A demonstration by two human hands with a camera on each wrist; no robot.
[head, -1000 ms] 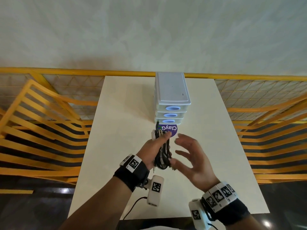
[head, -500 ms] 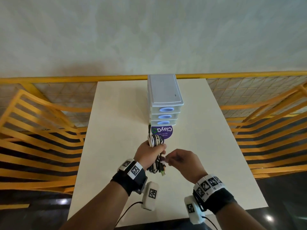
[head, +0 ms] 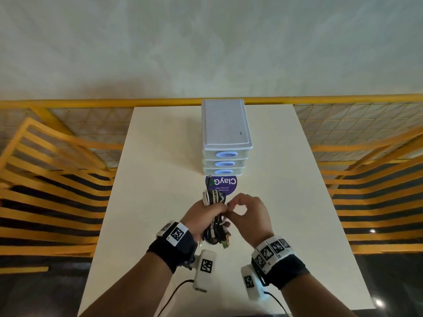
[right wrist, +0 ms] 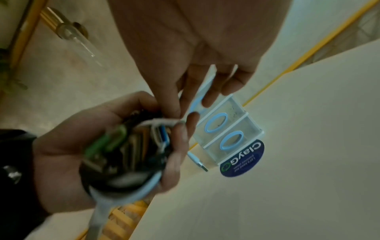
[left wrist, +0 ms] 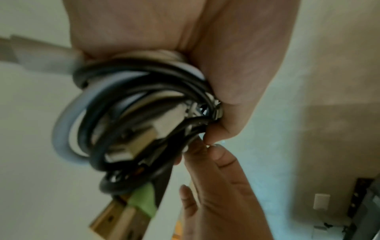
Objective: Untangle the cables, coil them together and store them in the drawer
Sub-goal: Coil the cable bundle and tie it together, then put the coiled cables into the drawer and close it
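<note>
My left hand (head: 203, 216) grips a coiled bundle of black and white cables (head: 214, 227) upright above the table, plugs hanging from its lower end. The bundle (left wrist: 127, 123) fills the left wrist view, with a green-collared USB plug (left wrist: 131, 209) at the bottom. My right hand (head: 248, 215) is beside it, thumb and forefinger pinching a thin cable strand (right wrist: 162, 121) at the bundle's right side. The other right fingers are curled loosely. The white three-drawer unit (head: 225, 136) stands behind, all drawers closed (right wrist: 226, 129).
A round purple sticker (head: 223, 184) lies on the white table (head: 160, 179) in front of the drawers. Yellow slatted chairs (head: 52, 191) flank the table on both sides, and a yellow rail (head: 91, 102) runs along the far edge.
My right hand went from open and spread beside the bundle to pinching a strand at its side. The bundle has risen slightly in my left hand.
</note>
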